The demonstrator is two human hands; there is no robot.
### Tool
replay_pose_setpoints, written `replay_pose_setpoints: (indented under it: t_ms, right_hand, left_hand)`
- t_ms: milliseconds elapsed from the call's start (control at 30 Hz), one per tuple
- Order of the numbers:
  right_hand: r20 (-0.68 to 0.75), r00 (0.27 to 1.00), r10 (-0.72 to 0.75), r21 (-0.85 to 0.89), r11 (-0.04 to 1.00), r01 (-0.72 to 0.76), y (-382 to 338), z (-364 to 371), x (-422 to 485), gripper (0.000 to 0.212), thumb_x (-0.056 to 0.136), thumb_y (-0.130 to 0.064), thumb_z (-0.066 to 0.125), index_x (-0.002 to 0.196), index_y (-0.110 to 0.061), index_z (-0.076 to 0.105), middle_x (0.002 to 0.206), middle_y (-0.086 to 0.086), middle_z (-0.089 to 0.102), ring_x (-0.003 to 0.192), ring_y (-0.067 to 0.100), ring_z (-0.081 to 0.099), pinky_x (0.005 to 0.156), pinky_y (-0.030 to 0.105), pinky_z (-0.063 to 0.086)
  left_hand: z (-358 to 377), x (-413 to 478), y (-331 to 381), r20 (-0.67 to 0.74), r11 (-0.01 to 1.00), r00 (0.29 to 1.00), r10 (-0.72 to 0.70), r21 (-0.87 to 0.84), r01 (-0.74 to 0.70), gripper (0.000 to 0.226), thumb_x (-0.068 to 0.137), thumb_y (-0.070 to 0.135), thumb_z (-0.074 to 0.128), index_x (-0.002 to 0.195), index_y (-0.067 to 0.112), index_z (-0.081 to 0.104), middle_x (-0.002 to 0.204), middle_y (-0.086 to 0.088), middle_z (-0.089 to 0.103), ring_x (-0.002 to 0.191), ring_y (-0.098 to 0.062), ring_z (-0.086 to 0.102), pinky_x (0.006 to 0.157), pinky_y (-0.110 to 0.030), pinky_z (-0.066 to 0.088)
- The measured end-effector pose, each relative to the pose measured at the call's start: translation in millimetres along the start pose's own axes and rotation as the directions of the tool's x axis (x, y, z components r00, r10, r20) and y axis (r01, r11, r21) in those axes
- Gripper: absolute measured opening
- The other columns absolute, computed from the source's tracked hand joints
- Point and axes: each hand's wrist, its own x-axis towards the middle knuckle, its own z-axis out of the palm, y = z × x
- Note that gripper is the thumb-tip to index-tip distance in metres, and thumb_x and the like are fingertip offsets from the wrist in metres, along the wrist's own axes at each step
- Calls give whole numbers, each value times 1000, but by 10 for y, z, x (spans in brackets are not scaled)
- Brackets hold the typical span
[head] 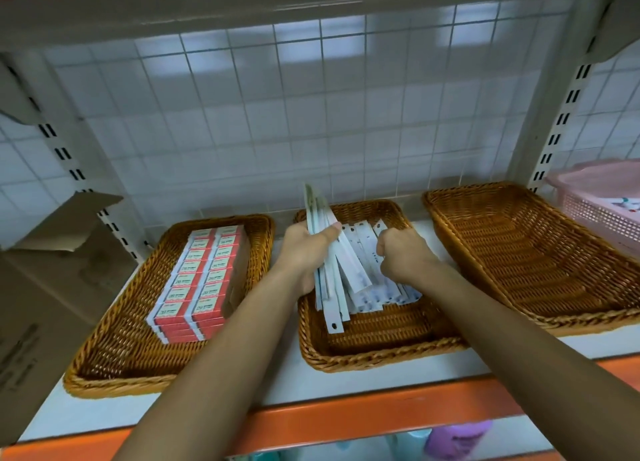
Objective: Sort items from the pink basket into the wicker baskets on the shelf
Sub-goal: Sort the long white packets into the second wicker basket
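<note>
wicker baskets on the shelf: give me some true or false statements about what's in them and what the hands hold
1. The left wicker basket holds stacked red boxes. True.
2. The right wicker basket is full of packets. False: nothing shows inside it.
3. The left hand grips a bundle of long white packets above the middle wicker basket. True.
4. The pink basket stands left of the wicker baskets. False: it stands at the far right.
</note>
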Motion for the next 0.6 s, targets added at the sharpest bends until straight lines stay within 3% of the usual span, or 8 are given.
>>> replay_pose_setpoints:
  t_ms: [100,167,233,267,300,400,500,600]
  right_hand:
    - [-63,998,-13,8,1000,13,-14,-20,-26,23,83,-1,53,102,-6,65,104,12,65,96,27,59,73,30,48]
    - [-109,994,-13,273,961,43,-53,-89,-64,18,90,-9,50,93,-6,67,92,12,68,86,25,63,72,33,53]
    - [-17,999,-51,661,748,49,-137,-201,-150,17,94,-17,52,89,-8,66,79,9,67,69,16,63,58,27,53]
    - [44,994,-100,761,647,31,-173,-260,-207,14,94,-20,55,91,-10,65,76,8,66,60,11,60,51,20,49]
    - [82,986,-147,788,615,26,-193,-308,-250,11,92,-20,59,96,-11,64,73,7,64,55,8,57,47,16,46]
    - [145,974,-176,753,657,7,-207,-336,-269,22,88,-9,64,107,-14,57,70,6,59,52,7,53,44,14,42]
    - [144,987,-76,765,640,-63,-197,-262,-184,23,88,-5,62,109,-12,58,78,8,60,59,12,54,49,20,45]
    - [127,991,39,758,641,-122,-162,-181,-101,21,88,-4,60,107,-10,57,84,9,58,65,16,54,53,26,45]
  left_hand:
    - [3,3,-13,0,1000,1000,12,26,-12,6,89,15,65,89,9,63,87,-11,69,80,-27,68,74,-38,57]
    - [8,2,-22,4,999,1000,25,37,-25,10,88,13,66,94,6,64,88,-12,70,80,-27,69,73,-39,58]
    - [17,-7,-25,8,998,999,35,45,-35,8,86,12,68,91,8,63,89,-14,70,81,-29,69,75,-41,58]
    - [18,-10,-25,7,998,999,38,46,-39,9,85,11,69,91,8,63,90,-16,70,82,-30,69,75,-43,58]
    - [17,-7,-30,4,998,999,41,40,-41,10,85,11,69,93,7,63,90,-17,70,82,-32,69,75,-44,58]
    - [-1,20,-48,5,999,999,41,31,-41,14,89,14,65,99,4,64,88,-16,70,79,-31,70,75,-44,58]
    - [2,26,-52,-15,999,1000,13,-43,-14,21,97,21,52,98,3,62,82,-13,69,70,-25,69,68,-38,60]
    - [18,19,-37,-125,981,992,-11,-192,-14,27,101,25,43,91,3,55,70,-8,55,58,-17,61,56,-29,58]
